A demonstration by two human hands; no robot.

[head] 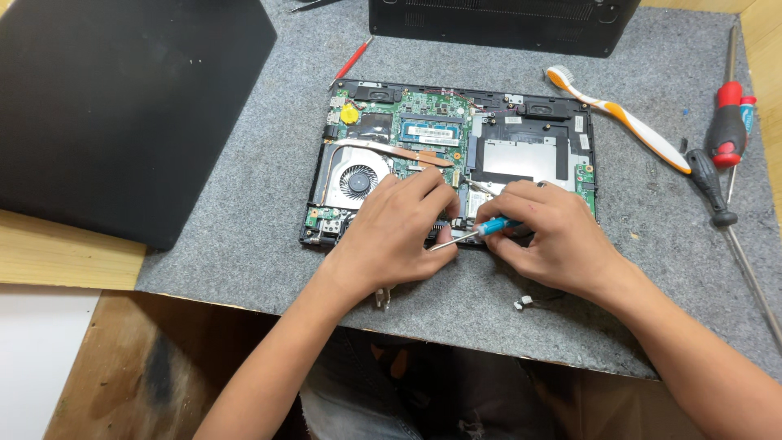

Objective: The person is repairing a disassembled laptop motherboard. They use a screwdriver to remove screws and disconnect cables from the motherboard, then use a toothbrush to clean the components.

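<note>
An opened laptop base point(322, 175) lies on a grey felt mat, showing its green circuit board point(423, 122), round fan point(358, 181) and copper heat pipe. My right hand point(550, 236) grips a small blue-handled screwdriver point(489, 229), its metal tip pointing left at the laptop's front edge. My left hand point(399, 232) rests on the front of the board, fingers curled down beside the screwdriver tip. What lies under the fingers is hidden.
The grey mat point(244, 261) covers a wooden bench. A black panel point(114, 106) lies at left, another black cover point(505, 24) at the top. A white-orange toothbrush point(619, 114), red and black screwdrivers point(725, 130) and a small red tool point(352, 61) lie around. Small loose parts point(522, 303) sit near the mat's front.
</note>
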